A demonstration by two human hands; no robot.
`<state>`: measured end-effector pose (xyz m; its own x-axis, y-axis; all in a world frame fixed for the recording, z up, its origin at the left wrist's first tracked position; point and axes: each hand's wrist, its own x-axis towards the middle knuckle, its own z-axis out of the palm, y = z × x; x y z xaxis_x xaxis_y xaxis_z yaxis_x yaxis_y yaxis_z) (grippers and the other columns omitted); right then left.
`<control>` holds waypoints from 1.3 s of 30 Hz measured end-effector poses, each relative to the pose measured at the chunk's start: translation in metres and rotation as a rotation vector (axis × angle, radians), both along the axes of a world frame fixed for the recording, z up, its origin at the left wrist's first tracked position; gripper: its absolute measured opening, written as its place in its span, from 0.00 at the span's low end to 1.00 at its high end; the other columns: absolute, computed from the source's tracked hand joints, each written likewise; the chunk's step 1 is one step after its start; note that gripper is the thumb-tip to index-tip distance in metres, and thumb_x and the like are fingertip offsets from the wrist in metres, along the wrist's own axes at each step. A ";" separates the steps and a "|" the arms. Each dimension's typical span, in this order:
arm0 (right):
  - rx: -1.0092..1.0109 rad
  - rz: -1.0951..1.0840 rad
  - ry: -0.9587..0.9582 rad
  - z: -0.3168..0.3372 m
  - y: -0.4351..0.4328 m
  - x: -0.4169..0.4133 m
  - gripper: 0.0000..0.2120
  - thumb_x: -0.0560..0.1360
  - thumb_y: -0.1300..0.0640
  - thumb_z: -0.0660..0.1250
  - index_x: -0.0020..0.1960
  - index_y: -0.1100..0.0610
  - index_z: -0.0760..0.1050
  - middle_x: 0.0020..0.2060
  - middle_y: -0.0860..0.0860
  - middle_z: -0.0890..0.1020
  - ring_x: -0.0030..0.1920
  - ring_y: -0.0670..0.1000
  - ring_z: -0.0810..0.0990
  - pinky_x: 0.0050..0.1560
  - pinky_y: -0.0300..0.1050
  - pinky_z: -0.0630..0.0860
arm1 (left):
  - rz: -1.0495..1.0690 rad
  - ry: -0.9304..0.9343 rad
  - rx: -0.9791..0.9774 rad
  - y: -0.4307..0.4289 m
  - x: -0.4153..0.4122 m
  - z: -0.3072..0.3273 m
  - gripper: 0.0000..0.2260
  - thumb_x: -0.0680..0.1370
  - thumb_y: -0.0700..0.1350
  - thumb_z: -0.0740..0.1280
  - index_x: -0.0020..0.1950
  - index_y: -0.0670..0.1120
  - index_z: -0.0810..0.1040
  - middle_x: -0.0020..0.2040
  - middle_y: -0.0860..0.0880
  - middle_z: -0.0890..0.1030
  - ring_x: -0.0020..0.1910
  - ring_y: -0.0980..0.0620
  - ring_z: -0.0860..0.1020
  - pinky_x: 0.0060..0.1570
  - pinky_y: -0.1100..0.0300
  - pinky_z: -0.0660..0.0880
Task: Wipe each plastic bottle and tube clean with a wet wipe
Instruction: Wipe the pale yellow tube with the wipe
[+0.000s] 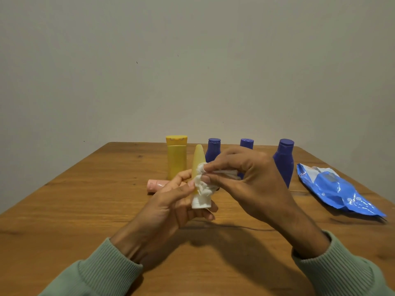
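Left hand [177, 202] grips tapered pale-yellow tube [198, 160] upright above wooden table [85, 199], white cap down; right hand [248, 178] pinches crumpled wet wipe [203, 185] against it, hiding its middle; behind, glossy yellow bottle [176, 159]; pink tube [155, 185] lying, part-hidden; smaller purple bottles [213, 149] half-covered; large purple bottle [284, 161]; crinkled blue wipes pack [333, 189]

Yellow tube [197, 159], white wipe [202, 186], purple bottles [283, 161].

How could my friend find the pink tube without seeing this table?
Look at the wooden table, then the yellow bottle standing near its far edge. At that bottle's foot, partly behind the left hand, lies the pink tube. It is the only pink container and the only one lying on its side; the purple bottles stand upright.
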<state>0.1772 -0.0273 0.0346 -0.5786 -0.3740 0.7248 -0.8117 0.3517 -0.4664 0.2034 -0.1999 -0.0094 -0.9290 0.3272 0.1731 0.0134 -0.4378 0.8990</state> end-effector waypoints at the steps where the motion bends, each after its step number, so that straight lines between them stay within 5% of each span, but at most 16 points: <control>1: -0.010 0.005 -0.001 0.000 0.000 0.001 0.09 0.69 0.57 0.73 0.49 0.54 0.82 0.43 0.45 0.81 0.45 0.41 0.79 0.41 0.32 0.76 | -0.015 0.003 -0.002 0.000 0.001 0.000 0.21 0.74 0.45 0.67 0.67 0.45 0.75 0.57 0.38 0.81 0.46 0.40 0.80 0.46 0.46 0.79; 7: 0.013 -0.006 0.060 -0.002 -0.003 0.004 0.10 0.69 0.58 0.72 0.51 0.54 0.82 0.44 0.42 0.79 0.46 0.41 0.78 0.44 0.34 0.77 | -0.089 0.027 -0.044 -0.004 -0.001 0.000 0.25 0.66 0.48 0.79 0.60 0.44 0.80 0.54 0.40 0.81 0.48 0.41 0.81 0.50 0.50 0.80; 15: -0.037 -0.194 0.233 0.004 0.008 0.000 0.09 0.71 0.61 0.71 0.51 0.56 0.81 0.42 0.46 0.78 0.43 0.40 0.76 0.42 0.28 0.73 | -0.244 0.088 -0.071 -0.006 0.000 0.001 0.21 0.77 0.45 0.69 0.67 0.38 0.73 0.61 0.36 0.76 0.53 0.39 0.77 0.55 0.46 0.76; 21: -0.059 -0.096 0.096 0.003 0.004 0.002 0.09 0.70 0.57 0.72 0.50 0.54 0.81 0.42 0.44 0.79 0.45 0.42 0.78 0.42 0.29 0.74 | -0.208 0.091 -0.130 -0.008 0.000 -0.002 0.19 0.79 0.46 0.65 0.66 0.37 0.73 0.61 0.31 0.74 0.54 0.36 0.76 0.57 0.42 0.73; 28: -0.050 -0.163 0.152 0.005 0.004 0.003 0.09 0.70 0.59 0.71 0.51 0.55 0.81 0.43 0.46 0.78 0.45 0.43 0.77 0.44 0.30 0.74 | -0.063 0.132 -0.384 -0.005 -0.003 -0.007 0.18 0.76 0.47 0.67 0.66 0.48 0.77 0.59 0.42 0.80 0.54 0.42 0.80 0.57 0.48 0.77; 33: 0.191 -0.037 0.050 0.005 0.000 0.011 0.10 0.70 0.58 0.72 0.50 0.53 0.81 0.45 0.43 0.77 0.46 0.43 0.76 0.45 0.33 0.76 | -0.001 0.188 -0.486 -0.004 0.000 -0.011 0.19 0.77 0.48 0.66 0.68 0.50 0.74 0.63 0.46 0.79 0.60 0.41 0.78 0.63 0.42 0.73; 39: 0.011 -0.182 0.225 0.003 0.001 0.007 0.09 0.71 0.59 0.70 0.51 0.56 0.81 0.44 0.47 0.79 0.43 0.42 0.76 0.43 0.32 0.75 | -0.019 0.144 -0.326 -0.002 0.000 -0.005 0.19 0.76 0.46 0.65 0.66 0.44 0.75 0.56 0.41 0.80 0.52 0.39 0.79 0.55 0.51 0.77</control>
